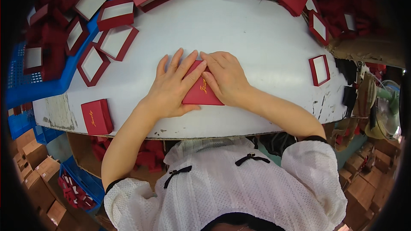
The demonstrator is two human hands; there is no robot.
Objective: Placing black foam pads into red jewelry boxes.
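Note:
A red jewelry gift box (pixel 197 94) with gold lettering on top lies on the white table in front of me. My left hand (pixel 171 86) grips its left side, the fingers spread over the far part and the thumb near the front edge. From the other side, my right hand (pixel 228 79) holds the box, its fingers bent over the far right corner and the thumb on top. The two hands nearly meet at the far edge and hide part of the box. Another closed red box (pixel 96 117) stands near the front left edge, beside my left forearm.
Open red box halves with white insides (pixel 116 42) lie at the far left, by a blue plastic crate (pixel 70 75) heaped with more. One open half (pixel 319 70) rests at the right. Black pieces (pixel 349 98) line the right edge of the worn table (pixel 265 38). Cartons and a fan stand beyond.

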